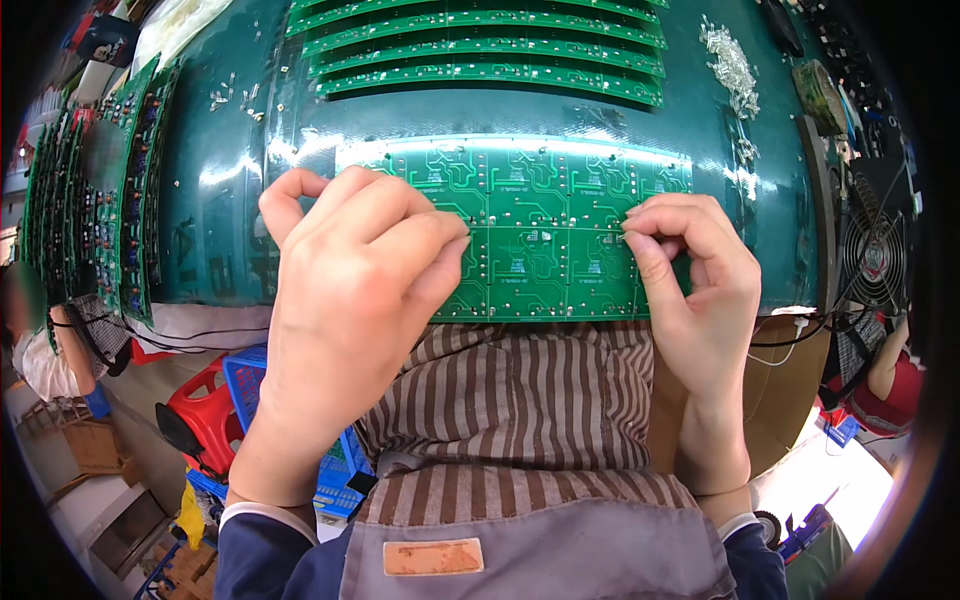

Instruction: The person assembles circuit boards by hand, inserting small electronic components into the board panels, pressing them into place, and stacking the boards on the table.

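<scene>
A green circuit board panel [530,265] lies flat at the table's near edge, its surface divided into repeated sections with small parts on it. My left hand [360,260] is closed in a pinch over the panel's left part, thumb and fingertips together near its middle line. What those fingers hold, if anything, is hidden. Over the panel's right part, my right hand [700,265] pinches thumb against forefinger, with something too tiny to name at the tips. Both hands cover portions of the board.
Beyond the panel, several green boards [490,75] stand in a row. A pile of small clear parts [732,70] lies at far right, with loose bits [240,98] at far left. Populated boards [110,190] stand at left, a fan [872,250] at right. A red stool [205,415] is below.
</scene>
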The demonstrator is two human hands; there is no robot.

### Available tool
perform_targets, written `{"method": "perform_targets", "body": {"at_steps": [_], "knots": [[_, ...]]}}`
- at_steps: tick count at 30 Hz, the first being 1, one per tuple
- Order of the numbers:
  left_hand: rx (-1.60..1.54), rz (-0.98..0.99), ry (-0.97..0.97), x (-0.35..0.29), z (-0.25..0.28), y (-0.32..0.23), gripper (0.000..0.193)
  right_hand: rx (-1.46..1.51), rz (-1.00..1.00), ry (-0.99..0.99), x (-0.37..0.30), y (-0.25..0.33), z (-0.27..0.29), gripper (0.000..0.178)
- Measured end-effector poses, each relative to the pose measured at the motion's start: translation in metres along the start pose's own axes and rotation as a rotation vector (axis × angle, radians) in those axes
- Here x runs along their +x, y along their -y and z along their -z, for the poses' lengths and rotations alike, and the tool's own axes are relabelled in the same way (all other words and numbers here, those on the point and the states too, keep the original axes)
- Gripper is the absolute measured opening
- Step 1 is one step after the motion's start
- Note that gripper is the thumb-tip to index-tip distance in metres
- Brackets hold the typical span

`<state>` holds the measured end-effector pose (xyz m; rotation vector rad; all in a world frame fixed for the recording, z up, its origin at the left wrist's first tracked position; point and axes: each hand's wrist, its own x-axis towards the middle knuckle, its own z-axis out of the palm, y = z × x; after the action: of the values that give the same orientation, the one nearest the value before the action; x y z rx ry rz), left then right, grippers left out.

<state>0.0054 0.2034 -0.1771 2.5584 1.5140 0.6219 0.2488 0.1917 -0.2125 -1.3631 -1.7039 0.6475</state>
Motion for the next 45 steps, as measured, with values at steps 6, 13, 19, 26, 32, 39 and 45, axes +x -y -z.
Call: {"method": "perform_targets", "body": {"at_steps": [6, 13, 19, 26, 32, 39, 45], "knots": [[-0.062, 0.067, -0.055, -0.013, 0.01, 0.008, 0.012, -0.04, 0.038, 0.011, 0.003, 0.018, -0.007, 0.014], [-0.212, 0.097, -0.14, -0.027, 0.038, 0.022, 0.011, -0.114, 0.057, 0.039, -0.008, 0.058, 0.005, 0.016], [0.01, 0.438, -0.402, -0.012, 0.054, 0.099, 0.016, -0.158, 0.033, 0.037, -0.009, 0.064, 0.0, 0.014], [-0.068, 0.519, -0.204, 0.001, 0.051, 0.145, 0.017, -0.178, 0.06, -0.002, -0.006, 0.055, -0.002, 0.013], [-0.031, 0.317, -0.107, -0.004, 0.031, 0.156, 0.013, -0.08, -0.076, -0.031, -0.001, 0.029, -0.008, 0.013], [-0.012, 0.385, -0.191, -0.006, 0.027, 0.142, 0.011, -0.056, -0.014, -0.01, -0.003, 0.014, -0.005, 0.013], [0.044, 0.351, -0.123, -0.004, 0.034, 0.13, 0.008, -0.108, 0.011, -0.004, -0.001, 0.014, -0.004, 0.013]]}}
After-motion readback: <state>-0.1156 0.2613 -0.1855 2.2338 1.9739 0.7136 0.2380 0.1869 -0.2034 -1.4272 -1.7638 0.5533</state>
